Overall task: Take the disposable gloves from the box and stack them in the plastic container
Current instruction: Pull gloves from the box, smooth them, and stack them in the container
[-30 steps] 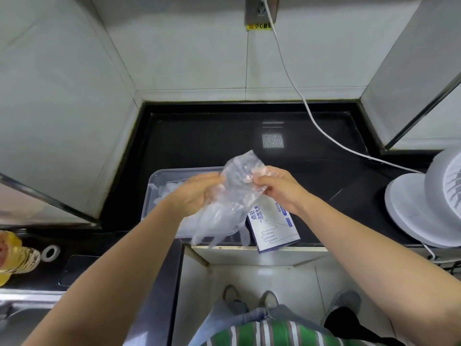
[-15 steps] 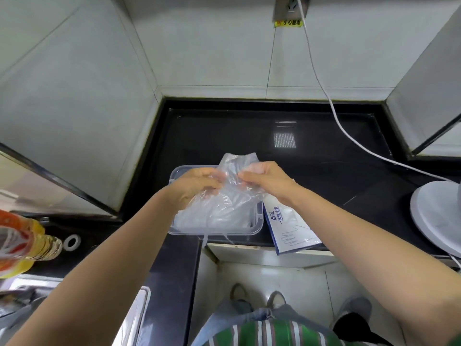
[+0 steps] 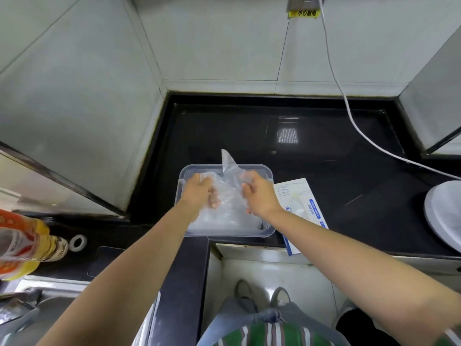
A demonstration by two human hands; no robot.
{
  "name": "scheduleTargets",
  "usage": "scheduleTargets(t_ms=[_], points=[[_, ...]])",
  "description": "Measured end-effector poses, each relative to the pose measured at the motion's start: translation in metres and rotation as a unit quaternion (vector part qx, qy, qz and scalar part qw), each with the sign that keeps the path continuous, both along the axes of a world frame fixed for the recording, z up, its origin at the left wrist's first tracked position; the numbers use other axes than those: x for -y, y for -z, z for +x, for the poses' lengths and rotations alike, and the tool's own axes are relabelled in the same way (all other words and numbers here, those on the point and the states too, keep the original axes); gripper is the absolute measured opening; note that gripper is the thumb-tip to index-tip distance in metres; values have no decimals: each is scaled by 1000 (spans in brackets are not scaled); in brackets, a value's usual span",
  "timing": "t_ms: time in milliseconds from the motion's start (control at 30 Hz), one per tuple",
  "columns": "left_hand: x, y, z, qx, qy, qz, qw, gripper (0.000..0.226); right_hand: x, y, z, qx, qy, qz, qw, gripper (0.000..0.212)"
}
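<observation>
Disposable glove of thin clear plastic (image 3: 228,188) was stretched between your two hands, low over the clear rectangular plastic container (image 3: 229,234), with one corner of the film sticking up past the far rim. Your left hand (image 3: 199,191) had its fingers curled and clamped on the glove's left edge. Your right hand (image 3: 259,193) pinched the right edge the same way.

Under the glove, a crumpled heap of clear gloves (image 3: 224,219) already lay inside the container. Part of the stacking therefore looked done. This glove seemed about to join the heap, but you had not let it go.

Just beside the container on its right lay the white-and-blue cardboard glove box (image 3: 301,203), flat on the glossy black countertop (image 3: 249,136). Your right forearm crossed it, and how many gloves it held could not be told. More trips to the box were probably left.

A white cable (image 3: 349,113) ran across the counter's far right, well apart from your work.
</observation>
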State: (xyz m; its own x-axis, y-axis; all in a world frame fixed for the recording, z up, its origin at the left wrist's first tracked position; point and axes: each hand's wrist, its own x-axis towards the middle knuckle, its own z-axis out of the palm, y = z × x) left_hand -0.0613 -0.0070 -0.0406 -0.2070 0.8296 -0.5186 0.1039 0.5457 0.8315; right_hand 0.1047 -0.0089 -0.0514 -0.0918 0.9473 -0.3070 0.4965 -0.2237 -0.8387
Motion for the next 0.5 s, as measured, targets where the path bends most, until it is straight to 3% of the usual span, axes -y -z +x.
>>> scheduleTargets(t_ms=[67,133,167,300,367,400,433,500], points=[[2,13,1,-159,41,19,986,21,-2,2,1,21,2,-5,1000,21],[6,24,-3,-323,122,45,937,25,-5,1,5,44,16,-3,999,24],[7,27,-4,-357,147,59,921,28,-8,0,7,52,24,11,998,27],[11,36,0,-405,176,52,896,42,-11,-6,13,94,53,170,980,50],[8,42,2,-438,214,33,872,49,-12,-15,11,66,43,258,963,42],[8,43,2,-477,262,21,838,48,-12,-16,8,48,16,273,961,33],[7,44,3,-491,302,12,817,40,-11,-15,5,37,-24,258,965,25],[7,43,7,-467,263,10,844,40,-10,-8,-3,65,-126,122,982,20]])
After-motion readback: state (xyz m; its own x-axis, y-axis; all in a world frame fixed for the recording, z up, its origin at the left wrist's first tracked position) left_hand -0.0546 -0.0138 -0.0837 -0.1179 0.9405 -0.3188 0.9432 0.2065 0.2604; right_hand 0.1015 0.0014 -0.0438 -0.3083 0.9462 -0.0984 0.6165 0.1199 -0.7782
